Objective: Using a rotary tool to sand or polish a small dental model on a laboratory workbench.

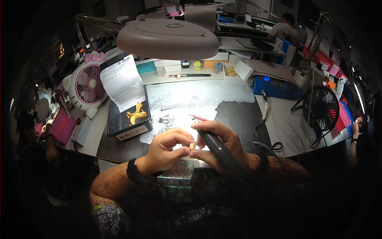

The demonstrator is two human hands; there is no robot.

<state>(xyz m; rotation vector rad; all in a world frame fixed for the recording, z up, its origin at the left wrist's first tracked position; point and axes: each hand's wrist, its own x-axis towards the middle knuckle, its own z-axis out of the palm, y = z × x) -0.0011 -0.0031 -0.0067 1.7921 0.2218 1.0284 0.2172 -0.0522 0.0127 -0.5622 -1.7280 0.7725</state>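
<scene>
My left hand [169,147] pinches a small cream-coloured peg-like piece [192,146], perhaps a dental die, between thumb and fingers. Wrapped in my right hand [223,145] is a thick black rotary handpiece [213,141]; the thumb of that hand reaches to the small piece. The handpiece's working tip is hidden behind my fingers. Left of my hands stands a black tray [127,127] holding a yellow dental model [137,113] and a printed paper sheet [125,83]. A thin red tool [198,118] lies on the mat just beyond my right hand.
A large lamp [169,38] hangs over the bench. A pink-and-white fan [88,83] stands left, a black fan [320,107] right. The blue control box [274,87] trails a cord. Small boxes and a brush [195,75] line the back. A perforated box [177,173] sits below my hands.
</scene>
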